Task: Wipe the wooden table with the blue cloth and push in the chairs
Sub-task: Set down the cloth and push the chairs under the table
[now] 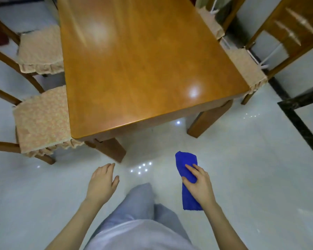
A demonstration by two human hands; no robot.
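Observation:
The wooden table (143,69) fills the upper middle of the head view, its glossy top bare. My right hand (200,183) grips a folded blue cloth (185,163) in the air over the floor, short of the table's near edge. My left hand (102,181) hangs with relaxed fingers and holds nothing, near the table's front left leg. Two cushioned chairs stand on the left, the near chair (42,121) and the far chair (40,49), each seat partly under the table. On the right, a chair (249,69) has its seat tucked against the table edge.
A second cushion (210,23) shows at the far right edge of the table. A dark tile strip (300,127) runs across the pale glossy floor (242,177) at the right. My grey trousers (139,204) are at the bottom middle.

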